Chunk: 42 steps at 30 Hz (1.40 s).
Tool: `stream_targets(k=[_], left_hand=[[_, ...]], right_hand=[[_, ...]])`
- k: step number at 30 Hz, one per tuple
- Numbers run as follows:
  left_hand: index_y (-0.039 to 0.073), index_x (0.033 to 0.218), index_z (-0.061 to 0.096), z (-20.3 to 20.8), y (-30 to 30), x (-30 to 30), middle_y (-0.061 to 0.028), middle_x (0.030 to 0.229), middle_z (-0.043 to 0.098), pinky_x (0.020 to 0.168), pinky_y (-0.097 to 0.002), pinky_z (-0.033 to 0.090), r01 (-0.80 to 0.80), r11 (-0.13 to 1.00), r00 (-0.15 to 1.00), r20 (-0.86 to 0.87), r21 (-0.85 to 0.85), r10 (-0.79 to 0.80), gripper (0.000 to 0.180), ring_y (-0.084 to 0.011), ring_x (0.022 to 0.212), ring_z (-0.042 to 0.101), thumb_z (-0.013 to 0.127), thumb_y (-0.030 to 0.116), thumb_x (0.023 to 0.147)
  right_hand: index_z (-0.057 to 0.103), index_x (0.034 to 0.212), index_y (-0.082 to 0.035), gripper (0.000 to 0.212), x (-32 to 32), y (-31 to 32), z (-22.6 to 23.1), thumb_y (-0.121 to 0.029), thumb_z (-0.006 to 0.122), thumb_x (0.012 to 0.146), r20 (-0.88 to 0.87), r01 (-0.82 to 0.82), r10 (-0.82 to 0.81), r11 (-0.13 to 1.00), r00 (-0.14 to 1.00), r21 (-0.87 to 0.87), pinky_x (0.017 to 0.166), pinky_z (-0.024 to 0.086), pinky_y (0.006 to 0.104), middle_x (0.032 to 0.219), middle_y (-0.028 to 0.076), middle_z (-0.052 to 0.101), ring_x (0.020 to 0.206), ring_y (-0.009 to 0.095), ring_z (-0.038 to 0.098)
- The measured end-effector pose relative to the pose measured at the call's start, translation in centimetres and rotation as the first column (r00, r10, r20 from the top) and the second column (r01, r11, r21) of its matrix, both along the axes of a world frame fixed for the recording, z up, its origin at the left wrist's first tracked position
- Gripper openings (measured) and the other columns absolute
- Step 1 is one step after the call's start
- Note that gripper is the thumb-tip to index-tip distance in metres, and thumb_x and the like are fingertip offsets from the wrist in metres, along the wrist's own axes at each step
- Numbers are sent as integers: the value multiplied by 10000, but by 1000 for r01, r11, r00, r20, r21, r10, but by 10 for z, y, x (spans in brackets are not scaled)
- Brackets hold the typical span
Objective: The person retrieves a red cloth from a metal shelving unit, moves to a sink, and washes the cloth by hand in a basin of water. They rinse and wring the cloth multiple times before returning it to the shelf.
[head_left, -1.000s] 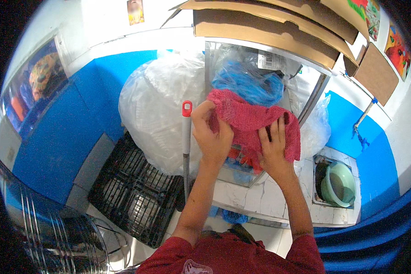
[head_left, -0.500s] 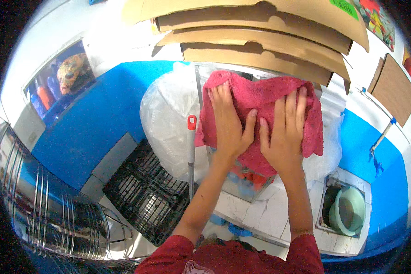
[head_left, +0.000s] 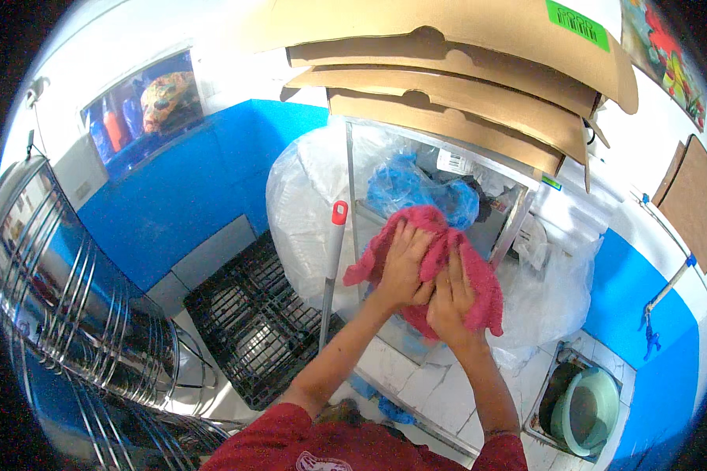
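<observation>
A pinkish-red towel (head_left: 483,292) is bunched up in front of me, its corners hanging loose to either side. My left hand (head_left: 404,267) presses into its left part with the fingers bent over the fabric. Close beside it, my right hand (head_left: 451,300) grips the folds, thumbs nearly meeting. Behind the towel stands a clear-sided box with a metal frame (head_left: 512,226). Inside it lie a blue plastic bag (head_left: 416,192) and some dark items. The towel covers the box's lower front.
Cardboard boxes (head_left: 456,82) are stacked above the box. A grey pole with a red tip (head_left: 334,251) leans at its left, by a bulging clear plastic bag (head_left: 302,212). A black plastic crate (head_left: 251,330), shiny metal cylinder (head_left: 86,275) and green basin (head_left: 589,412) stand around.
The towel, spread wide before, is now gathered smaller and lower. My hands have come together, and the blue bag inside the box has come into sight.
</observation>
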<state>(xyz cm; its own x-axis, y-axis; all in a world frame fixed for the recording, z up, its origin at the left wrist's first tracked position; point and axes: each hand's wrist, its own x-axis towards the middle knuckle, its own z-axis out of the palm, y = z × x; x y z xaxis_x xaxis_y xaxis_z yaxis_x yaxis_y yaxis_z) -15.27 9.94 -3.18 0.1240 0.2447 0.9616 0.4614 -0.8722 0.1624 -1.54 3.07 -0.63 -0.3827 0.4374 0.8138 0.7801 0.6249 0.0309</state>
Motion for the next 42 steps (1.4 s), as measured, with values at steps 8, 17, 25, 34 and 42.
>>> stream_targets(k=[8, 17, 25, 34, 42], left_hand=[[-27, 1403, 399, 90, 17, -8, -261, 1412, 429, 1148, -609, 176, 1, 991, 996, -83, 133, 10, 739, -484, 1355, 337, 626, 274, 767], [-98, 1441, 267, 21, 34, -48, -342, 1449, 321, 1155, -608, 146, 54, 999, 949, 313, -4, -51, 786, -549, 1367, 269, 660, 152, 807], [-151, 1405, 273, -43, 34, -87, -372, 1424, 333, 1134, -574, 226, 383, 902, 882, 368, -197, -294, 715, -555, 1330, 324, 624, 106, 838], [-189, 1410, 227, -101, 24, -117, -401, 1425, 317, 1133, -545, 243, 606, 708, 782, 433, -361, -448, 760, -545, 1319, 346, 629, 144, 857], [-185, 1398, 267, -38, 48, -112, -397, 1421, 336, 1144, -530, 251, 717, 655, 688, 393, -239, -610, 761, -524, 1341, 352, 637, 214, 866]], right_hand=[[474, 1256, 130, 431, -3, 12, 85, 19, 516, 841, -19, 97, -95, 976, 995, 197, 1139, 275, 574, 1442, 316, 380, 1373, 520, 311], [453, 1275, 123, 479, -48, 35, 65, -43, 572, 841, 172, 197, -228, 964, 958, 178, 1121, 264, 607, 1451, 328, 350, 1366, 561, 281], [495, 1228, 93, 502, -97, 59, 22, -102, 627, 785, 319, 171, -181, 984, 931, 57, 1084, 282, 648, 1381, 332, 405, 1286, 601, 349], [628, 1181, 13, 450, -127, 76, 55, -95, 664, 745, 654, 245, -190, 969, 732, 7, 1058, 425, 463, 1318, 243, 540, 1247, 409, 509], [588, 1220, 27, 422, -175, 78, 135, -38, 565, 803, 604, 536, -485, 837, 633, 110, 1057, 400, 484, 1331, 199, 557, 1254, 416, 513]])
